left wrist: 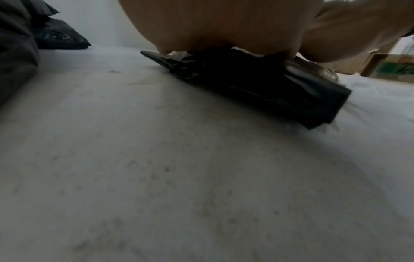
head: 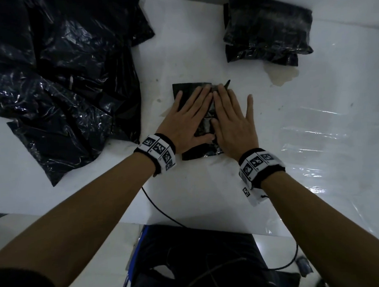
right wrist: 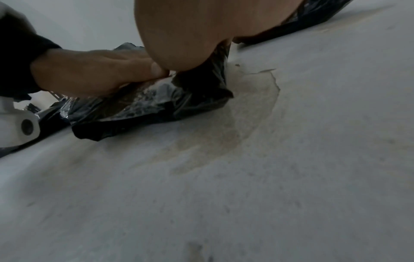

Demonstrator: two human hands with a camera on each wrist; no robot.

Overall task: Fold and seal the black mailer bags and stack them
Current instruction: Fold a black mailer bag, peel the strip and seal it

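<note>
Both palms lie flat with fingers straight: the left hand (head: 184, 120) and the right hand (head: 231, 118) sit side by side, thumbs nearly touching, pressing down on 1 folded black mailer bag (head: 182, 88) that lies on the white bench (head: 207, 185) directly beneath them; neither grips it. The film looks thin, glossy and slippery, light enough to spring open once released, so I would pinch it at a folded edge near the fingertips, keeping the flap pinned. Beyond the right hand's fingertips sits a stack of finished bags (head: 266, 31); out past the left hand's little finger sprawls a loose heap of unfolded bags (head: 59, 83). The adhesive strip is hidden under the palms, so I cannot tell whether it is sealed.
</note>
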